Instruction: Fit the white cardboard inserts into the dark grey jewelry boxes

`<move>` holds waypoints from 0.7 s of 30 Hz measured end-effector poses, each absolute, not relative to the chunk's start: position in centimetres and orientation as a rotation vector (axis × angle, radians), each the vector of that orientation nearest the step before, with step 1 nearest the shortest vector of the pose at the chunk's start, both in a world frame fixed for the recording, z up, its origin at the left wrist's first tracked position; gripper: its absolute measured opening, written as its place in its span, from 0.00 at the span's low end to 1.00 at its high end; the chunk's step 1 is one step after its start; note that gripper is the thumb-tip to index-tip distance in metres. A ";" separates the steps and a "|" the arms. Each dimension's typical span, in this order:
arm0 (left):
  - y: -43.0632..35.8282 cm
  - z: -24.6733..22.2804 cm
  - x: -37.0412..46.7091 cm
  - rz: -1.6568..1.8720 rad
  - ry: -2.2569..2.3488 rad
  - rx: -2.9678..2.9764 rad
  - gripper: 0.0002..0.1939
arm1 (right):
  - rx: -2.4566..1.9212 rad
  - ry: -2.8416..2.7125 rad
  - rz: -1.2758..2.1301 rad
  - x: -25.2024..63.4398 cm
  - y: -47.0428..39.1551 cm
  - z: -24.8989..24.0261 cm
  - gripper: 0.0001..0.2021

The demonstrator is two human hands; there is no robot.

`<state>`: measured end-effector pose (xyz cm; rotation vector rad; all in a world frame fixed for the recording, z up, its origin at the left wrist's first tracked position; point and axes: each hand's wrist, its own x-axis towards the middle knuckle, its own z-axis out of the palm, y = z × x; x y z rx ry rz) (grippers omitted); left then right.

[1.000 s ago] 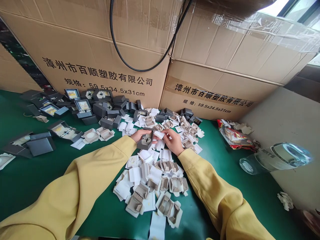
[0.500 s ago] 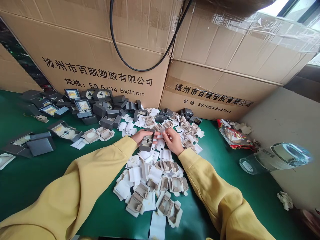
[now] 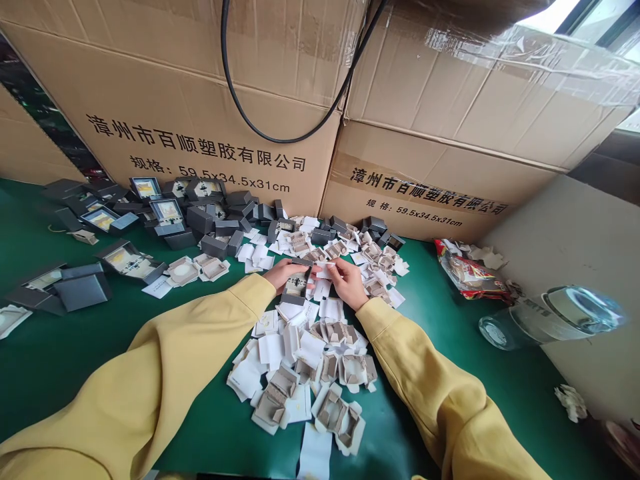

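Observation:
My left hand (image 3: 283, 273) is closed around an opened dark grey jewelry box (image 3: 296, 285), whose pale inside with black fittings faces up. Just to its right, my right hand (image 3: 349, 283) pinches a small white card (image 3: 325, 270) between thumb and fingers. Both hands are over the middle of a spread of folded card inserts (image 3: 341, 415) and white paper pieces (image 3: 271, 351). Some fingertips of the left hand are hidden behind the box.
Many dark boxes (image 3: 214, 246), some open, lie at the back left. Large cardboard cartons (image 3: 210, 107) stand behind, with a black cable (image 3: 280, 140) hanging in front. On the right are a red snack bag (image 3: 473, 280), a clear bottle (image 3: 547, 317) and crumpled tissue (image 3: 571, 403) on the green tabletop (image 3: 430, 300).
The white card between my right fingers shows more fully now, flatter and beside the box. Both hands have barely moved; the box remains in the left one.

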<state>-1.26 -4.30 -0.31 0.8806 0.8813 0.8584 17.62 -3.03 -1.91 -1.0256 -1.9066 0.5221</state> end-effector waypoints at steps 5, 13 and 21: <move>-4.0 -0.8 -1.0 0.899 0.906 0.873 0.13 | -0.973 -1.917 0.464 17.6 -3.0 -1.9 0.12; -4.2 -0.7 -0.6 0.932 0.877 0.889 0.12 | -0.948 -1.937 0.374 17.7 -3.1 -1.9 0.11; -4.2 -1.1 -0.8 0.867 0.840 1.019 0.14 | -0.961 -1.958 0.447 17.2 -3.3 -1.4 0.16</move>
